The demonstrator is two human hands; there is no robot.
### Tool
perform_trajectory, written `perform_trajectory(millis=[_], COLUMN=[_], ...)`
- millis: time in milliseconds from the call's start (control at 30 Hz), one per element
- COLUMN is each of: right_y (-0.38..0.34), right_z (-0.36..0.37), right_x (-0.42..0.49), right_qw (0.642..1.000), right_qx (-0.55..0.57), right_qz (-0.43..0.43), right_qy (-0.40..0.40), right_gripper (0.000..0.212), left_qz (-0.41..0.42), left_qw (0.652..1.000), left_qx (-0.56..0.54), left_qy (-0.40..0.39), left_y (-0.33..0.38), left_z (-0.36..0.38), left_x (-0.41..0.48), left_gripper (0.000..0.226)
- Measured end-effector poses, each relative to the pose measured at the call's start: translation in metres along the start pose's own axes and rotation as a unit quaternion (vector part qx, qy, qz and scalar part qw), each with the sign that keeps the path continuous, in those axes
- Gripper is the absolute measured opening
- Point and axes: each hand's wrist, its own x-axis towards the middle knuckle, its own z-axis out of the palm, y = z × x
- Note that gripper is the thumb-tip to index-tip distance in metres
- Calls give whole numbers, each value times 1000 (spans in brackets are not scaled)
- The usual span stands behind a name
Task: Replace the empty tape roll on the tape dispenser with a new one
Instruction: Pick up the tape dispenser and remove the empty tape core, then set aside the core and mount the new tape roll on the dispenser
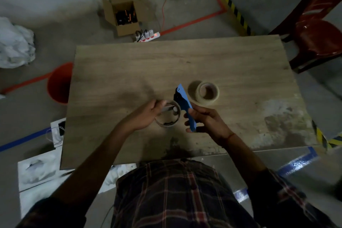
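Observation:
My right hand (207, 120) grips the handle of the blue and black tape dispenser (185, 103), held tilted above the wooden table (129, 65). My left hand (146, 114) pinches the rim of the thin, nearly see-through empty roll (169, 116), which sits right beside the dispenser's black head. Whether the empty roll is on the dispenser's hub or just off it, I cannot tell. A full roll of pale tape (208, 93) lies flat on the table just beyond the dispenser, untouched.
An orange bucket (59, 83) stands on the floor at the table's left edge. A red plastic chair (318, 39) is at the far right. An open cardboard box (124, 15) and a power strip (147, 36) lie beyond the table.

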Motion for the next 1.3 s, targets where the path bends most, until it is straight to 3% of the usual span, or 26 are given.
perform_trajectory(millis=[67, 167, 267, 333, 400, 533, 633, 733, 800, 833, 900, 933, 1000, 1033, 1100, 1200, 1300], right_y=[8, 21, 34, 41, 47, 55, 58, 58, 56, 53, 47, 45, 39, 37, 34, 22, 9], right_z=[6, 11, 10, 9, 7, 6, 5, 1, -2, -4, -9, -11, -14, -16, -21, -32, -52], right_x=[-1, -1, 1, 1, 1, 3, 5, 6, 6, 5, 4, 5, 7, 8, 10, 16, 37], right_qw=[999, 994, 986, 984, 983, 981, 981, 982, 984, 986, 991, 994, 997, 997, 998, 994, 965], right_qx=[34, 72, 105, 116, 119, 114, 108, 103, 98, 92, 74, 64, 40, 24, -12, -85, -260], right_qz=[2, 12, 20, 22, 30, 55, 62, 62, 60, 57, 45, 38, 34, 35, 45, 63, -1], right_qy=[34, 85, 126, 134, 135, 145, 146, 144, 135, 126, 98, 82, 62, 58, 41, -21, 33], right_gripper=[43, 42, 45, 45, 46, 46, 46, 47, 47, 45, 39, 35, 33, 35, 38, 35, 22], left_qz=[58, 88, 33, -70, -174, -293, -305, -343, -272, -190, -77, -83, -105, -90, -54, -64, -65], left_qw=[992, 974, 957, 936, 911, 901, 899, 872, 876, 908, 980, 990, 980, 984, 994, 991, 987], left_qx=[46, -20, -89, -140, -147, -58, -18, 43, 111, 109, -17, -98, -155, -125, -76, -113, -149], left_qy=[100, 207, 275, 316, 343, 314, 315, 345, 384, 358, 181, 66, -70, -93, -61, -9, 2], left_y=[2, 3, -21, -45, -66, -119, -127, -106, -87, -79, -51, -34, -12, -8, -5, -11, -14], left_z=[9, 14, 11, 9, 8, 4, 2, 9, 16, 21, 32, 37, 47, 52, 57, 59, 62], left_x=[5, 7, 20, 38, 54, 80, 86, 75, 62, 58, 47, 41, 37, 38, 39, 37, 31], left_gripper=[64, 47, 57, 60, 59, 58, 62, 89, 85, 73, 57, 57, 69, 65, 42, 37, 36])
